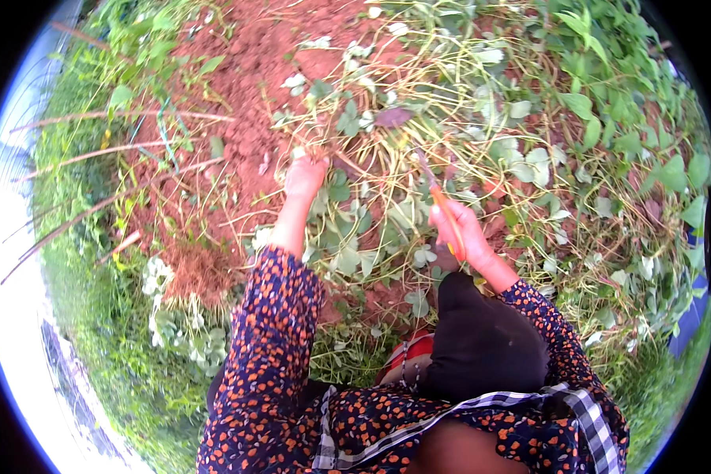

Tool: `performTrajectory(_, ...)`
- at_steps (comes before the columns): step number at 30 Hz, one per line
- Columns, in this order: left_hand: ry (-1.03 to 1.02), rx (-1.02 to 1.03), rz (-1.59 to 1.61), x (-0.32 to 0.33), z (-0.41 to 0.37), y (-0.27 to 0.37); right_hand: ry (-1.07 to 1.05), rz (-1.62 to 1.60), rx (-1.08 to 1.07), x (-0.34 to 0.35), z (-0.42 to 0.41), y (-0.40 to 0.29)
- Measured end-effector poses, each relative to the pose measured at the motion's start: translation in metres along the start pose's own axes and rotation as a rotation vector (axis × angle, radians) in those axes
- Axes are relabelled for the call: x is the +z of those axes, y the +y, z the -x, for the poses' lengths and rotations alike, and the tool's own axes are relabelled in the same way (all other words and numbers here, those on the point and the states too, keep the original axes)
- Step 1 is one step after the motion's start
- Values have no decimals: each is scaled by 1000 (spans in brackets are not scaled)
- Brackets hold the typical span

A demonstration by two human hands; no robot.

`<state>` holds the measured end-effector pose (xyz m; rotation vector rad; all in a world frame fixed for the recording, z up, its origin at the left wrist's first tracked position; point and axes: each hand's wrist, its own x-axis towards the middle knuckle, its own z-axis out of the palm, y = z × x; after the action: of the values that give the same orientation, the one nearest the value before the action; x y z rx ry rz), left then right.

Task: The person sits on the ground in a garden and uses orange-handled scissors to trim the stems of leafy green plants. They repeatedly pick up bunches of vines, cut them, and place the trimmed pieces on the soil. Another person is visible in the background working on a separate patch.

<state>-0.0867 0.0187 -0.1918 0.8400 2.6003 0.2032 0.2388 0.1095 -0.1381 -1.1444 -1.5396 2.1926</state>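
My left hand (306,175) is closed around the base of a leafy plant; brownish root fibres (316,151) show at its fingertips. The fingers themselves are partly hidden. My right hand (468,232) holds orange-handled scissors (448,220), their blades pointing up and away into pale, tangled runners (385,157). Whether the blades touch a stem is hard to tell. Lobed green leaves (346,258) lie between my hands. Left of my left sleeve rests a bunch of plants with a mass of reddish-brown roots (198,272) and leaves below it.
Reddish bare soil (246,89) lies ahead on the left. Thin sticks (112,198) jut in from the left, with green twine (165,130) near them. Tall leafy plants (580,106) border the right side. My dark-clad knee (489,343) is close below the right hand.
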Motion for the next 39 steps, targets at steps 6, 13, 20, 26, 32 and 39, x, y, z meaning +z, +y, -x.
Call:
performTrajectory(6, 4, 192, -67, -62, 70, 43, 268, 274, -9, -33, -47, -28)
performTrajectory(13, 19, 456, 135, -80, 90, 108, -351, 198, 290, 30, 10, 2)
performTrajectory(20, -138, 470, -41, -49, 59, 129, -635, 943, -326, -4, 30, 17)
performTrajectory(26, -240, 441, -90, -37, 81, 85, -315, 480, -194, -28, 42, 13)
performTrajectory(32, -328, 615, -172, -36, 145, 60, -103, 422, -40, -35, 28, 7)
performTrajectory(39, -165, 617, -153, -55, 140, 89, -255, 808, -44, -22, 37, 15)
